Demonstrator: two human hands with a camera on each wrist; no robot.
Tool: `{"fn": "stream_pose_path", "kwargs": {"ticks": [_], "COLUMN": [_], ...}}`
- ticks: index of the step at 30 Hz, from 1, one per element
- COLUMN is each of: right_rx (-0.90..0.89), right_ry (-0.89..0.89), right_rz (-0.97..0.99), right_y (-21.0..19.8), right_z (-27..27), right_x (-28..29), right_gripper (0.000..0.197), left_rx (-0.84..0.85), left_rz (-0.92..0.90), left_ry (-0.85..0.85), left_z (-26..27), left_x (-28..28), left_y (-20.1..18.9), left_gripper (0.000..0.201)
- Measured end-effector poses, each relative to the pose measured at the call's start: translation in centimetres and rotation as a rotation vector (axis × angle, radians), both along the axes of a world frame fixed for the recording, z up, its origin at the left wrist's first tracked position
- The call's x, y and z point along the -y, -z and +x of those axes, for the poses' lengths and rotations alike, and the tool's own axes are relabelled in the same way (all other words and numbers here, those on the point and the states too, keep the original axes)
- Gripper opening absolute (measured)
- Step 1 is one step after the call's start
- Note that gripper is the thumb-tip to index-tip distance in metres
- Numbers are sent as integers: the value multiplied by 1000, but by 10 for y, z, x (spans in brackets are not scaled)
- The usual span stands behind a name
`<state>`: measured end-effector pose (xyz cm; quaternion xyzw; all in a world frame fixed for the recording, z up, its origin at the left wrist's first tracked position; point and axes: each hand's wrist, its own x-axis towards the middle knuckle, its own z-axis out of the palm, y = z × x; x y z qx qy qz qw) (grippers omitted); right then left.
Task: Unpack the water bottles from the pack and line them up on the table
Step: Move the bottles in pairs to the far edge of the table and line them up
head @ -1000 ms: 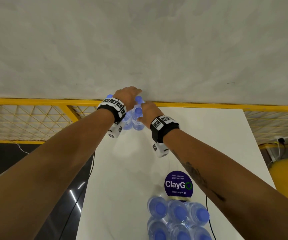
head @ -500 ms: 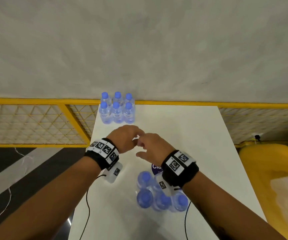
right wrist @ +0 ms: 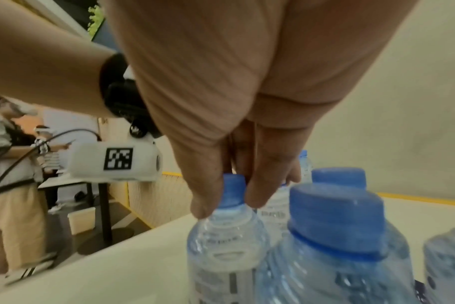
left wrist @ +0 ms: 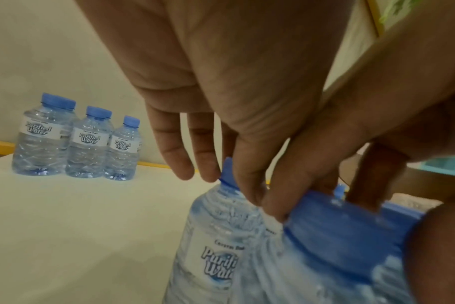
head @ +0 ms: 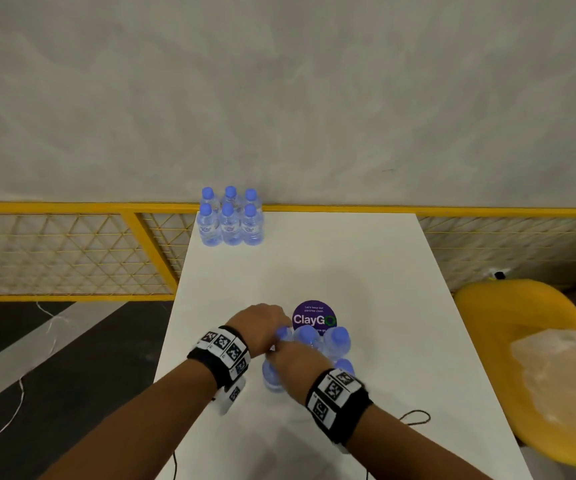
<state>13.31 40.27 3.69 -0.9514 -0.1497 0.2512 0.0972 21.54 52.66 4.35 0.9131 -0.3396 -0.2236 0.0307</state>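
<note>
Water bottles (head: 309, 351) stand in a tight cluster near the front of a white table (head: 366, 271), all clear ribbed plastic with round blue screw caps and white labels reading "Purified Water". Both forearms reach forward and down over this cluster, each wrist wrapped in a black band carrying black-and-white square markers. The left hand (head: 262, 327) hangs palm down over the far-left bottle (left wrist: 216, 242) of the cluster, its thumb and forefinger pinching that bottle at the neck just under the cap, the other fingers (left wrist: 174, 156) loose and extended. The right hand (head: 291, 358) points its fingers straight down and pinches the blue cap (right wrist: 233, 190) of the near-left bottle (right wrist: 226, 242) between thumb and fingers. The two hands sit almost touching.

Six more bottles (head: 229, 218) of the same kind stand upright in two rows of three at the far left corner of the table, against a pale wall, well apart from the hands. A round purple sticker (head: 314, 315) marked "ClayGo" lies flat just behind the near cluster. A yellow moulded chair (head: 522, 341) stands to the right.
</note>
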Motion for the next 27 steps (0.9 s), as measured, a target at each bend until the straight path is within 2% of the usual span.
{"fn": "stream_pose_path", "kwargs": {"ticks": [4,8,10,12,15,18,23,27], "right_rx": [15,-17,-23,-4,83,154,146,136], "right_ry": [1,-119,-154,-136,-122,-98,-29,1], "right_rz": [6,97,171,255,355,403,367,279], "right_y": [6,12,3,-14,-40,-57,-62,-53], "right_z": [9,23,34,52,85,126,205,261], "right_x": [-6,1,10,20,36,45,48,47], "right_gripper": [25,19,11,12,18,24,28,28], "left_rx": [63,67,72,89,133,176,206,189], "left_rz": [-6,-63,-73,-105,-189,-171,-65,-37], "left_ry": [2,-33,-38,-56,-83,-108,-151,-185], "left_z": [4,14,26,43,79,125,212,279], "left_x": [0,-6,-8,-9,-5,6,29,38], "left_y": [11,11,5,-6,-28,-50,-72,-73], "left_gripper": [15,16,21,21,21,23,33,30]}}
